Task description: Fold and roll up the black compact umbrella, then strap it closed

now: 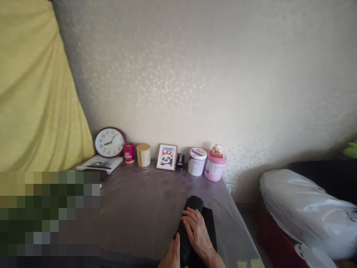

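Note:
A long black bundle [194, 204], rolled or folded, lies on the covered table near its front right part; its exact kind is unclear. Beneath and to the right of it a flat black piece [209, 223] sticks out. My right hand [196, 232] rests flat across the top of the bundle, fingers stretched out and close together. Along the bundle's left side, close to its near end, is my left hand [173, 253], with fingers pressed against it. The bottom edge of the picture cuts off part of the left hand and the bundle's near end.
Along the wall stand a round clock [110, 142], a pink tin [128, 153], a yellow tin [143, 155], a framed panda picture [166, 157], a small black device [180, 162], a white tub [197, 162] and a pink tub [215, 167]. A white plastic bag [304, 208] lies right. Blurred blocks cover the lower left.

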Tool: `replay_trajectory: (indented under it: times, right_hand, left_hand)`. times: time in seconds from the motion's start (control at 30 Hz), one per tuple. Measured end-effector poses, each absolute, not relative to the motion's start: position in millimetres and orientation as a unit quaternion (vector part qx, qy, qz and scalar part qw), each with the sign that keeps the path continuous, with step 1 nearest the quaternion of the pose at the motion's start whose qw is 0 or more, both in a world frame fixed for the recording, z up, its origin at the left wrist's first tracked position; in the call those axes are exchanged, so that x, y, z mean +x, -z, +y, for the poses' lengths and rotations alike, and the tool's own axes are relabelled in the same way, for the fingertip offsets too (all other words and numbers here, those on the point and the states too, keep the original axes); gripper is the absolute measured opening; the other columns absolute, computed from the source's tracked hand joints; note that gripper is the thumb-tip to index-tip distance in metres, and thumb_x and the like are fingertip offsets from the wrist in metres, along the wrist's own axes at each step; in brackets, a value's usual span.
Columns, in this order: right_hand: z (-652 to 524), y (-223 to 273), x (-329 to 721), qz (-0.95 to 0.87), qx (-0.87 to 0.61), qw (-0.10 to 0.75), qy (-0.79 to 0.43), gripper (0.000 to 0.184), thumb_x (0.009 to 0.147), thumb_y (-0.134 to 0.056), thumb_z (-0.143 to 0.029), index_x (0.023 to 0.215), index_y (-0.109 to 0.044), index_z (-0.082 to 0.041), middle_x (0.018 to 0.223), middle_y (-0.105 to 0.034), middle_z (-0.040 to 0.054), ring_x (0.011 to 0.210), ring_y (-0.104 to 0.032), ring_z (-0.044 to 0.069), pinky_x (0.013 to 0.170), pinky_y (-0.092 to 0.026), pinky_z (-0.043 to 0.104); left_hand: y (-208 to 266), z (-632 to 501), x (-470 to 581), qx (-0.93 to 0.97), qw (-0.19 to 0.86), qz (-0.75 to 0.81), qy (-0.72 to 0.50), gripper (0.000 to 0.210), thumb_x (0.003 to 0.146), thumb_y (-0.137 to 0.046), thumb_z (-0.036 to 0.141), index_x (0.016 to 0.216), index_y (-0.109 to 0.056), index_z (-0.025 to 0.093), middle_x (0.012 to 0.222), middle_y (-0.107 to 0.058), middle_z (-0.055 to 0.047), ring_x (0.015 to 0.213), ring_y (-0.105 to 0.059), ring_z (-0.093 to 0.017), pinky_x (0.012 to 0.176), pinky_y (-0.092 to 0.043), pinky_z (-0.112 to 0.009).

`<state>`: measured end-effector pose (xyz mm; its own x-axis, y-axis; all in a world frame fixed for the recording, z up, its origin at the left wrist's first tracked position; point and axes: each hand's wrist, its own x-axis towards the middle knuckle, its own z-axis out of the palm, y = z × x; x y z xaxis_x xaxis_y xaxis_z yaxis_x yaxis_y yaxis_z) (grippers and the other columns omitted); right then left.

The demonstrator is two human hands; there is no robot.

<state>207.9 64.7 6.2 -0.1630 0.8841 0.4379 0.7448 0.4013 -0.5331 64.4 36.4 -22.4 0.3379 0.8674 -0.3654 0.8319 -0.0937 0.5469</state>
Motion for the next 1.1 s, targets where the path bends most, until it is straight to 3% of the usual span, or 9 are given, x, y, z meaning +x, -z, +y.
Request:
replay_trajectory:
  times: [0.17,0.4,0.63,0.8,1.1]
  right_hand:
    - [97,-2,224,-0.768,-0.553,0.314,-0.078,0.032,0.09,-0.035,-0.026,0.102,-0.066,-0.025,0.112,-0.065,0.004,0.12,-0.046,0.021,0.107,-0.023,0.048]
    - [107,-4,236,-0.668,-0.619,0.413,-0.011,0.034,0.09,-0.035,-0.029,0.102,-0.064,-0.018,0.112,-0.063,0.0103,0.108,-0.054,0.021,0.098,-0.039,0.041]
    - [92,10,238,-0.686,-0.6,0.41,-0.04,0.031,0.086,-0.041,-0.031,0.105,-0.064,-0.021,0.12,-0.06,0.0086,0.116,-0.05,0.023,0.101,-0.036,0.044]
    - [93,9,275,-0.534,-0.691,0.478,-0.09,0.034,0.079,-0.041,-0.036,0.096,-0.064,-0.018,0.103,-0.067,0.0105,0.097,-0.061,0.024,0.09,-0.046,0.04]
    - [55,11,298,-0.456,-0.734,0.452,-0.222,0.037,0.072,-0.046,-0.047,0.085,-0.067,-0.019,0.075,-0.07,0.0059,0.076,-0.065,0.025,0.059,-0.051,0.03]
  left_hand:
    - [18,35,63,0.746,0.343,0.571,-0.018,0.083,0.069,-0.05,0.016,0.141,-0.009,0.019,0.145,-0.027,-0.009,0.113,-0.052,-0.022,0.088,-0.041,-0.024]
    - [21,36,60,0.746,0.345,0.567,-0.054,0.082,0.066,-0.048,0.013,0.14,-0.012,0.014,0.144,-0.029,-0.011,0.12,-0.046,-0.02,0.095,-0.035,-0.023]
    - [28,38,58,0.761,0.339,0.549,-0.072,0.083,0.066,-0.048,0.016,0.14,-0.012,0.009,0.144,-0.029,-0.012,0.123,-0.042,-0.02,0.098,-0.032,-0.023]
    - [27,36,56,0.755,0.353,0.546,-0.088,0.081,0.067,-0.048,0.017,0.14,-0.013,0.009,0.144,-0.028,-0.013,0.122,-0.044,-0.019,0.096,-0.035,-0.022]
    - [30,33,55,0.753,0.346,0.544,-0.128,0.078,0.069,-0.047,0.016,0.14,-0.016,0.009,0.142,-0.032,-0.014,0.124,-0.041,-0.021,0.099,-0.033,-0.025]
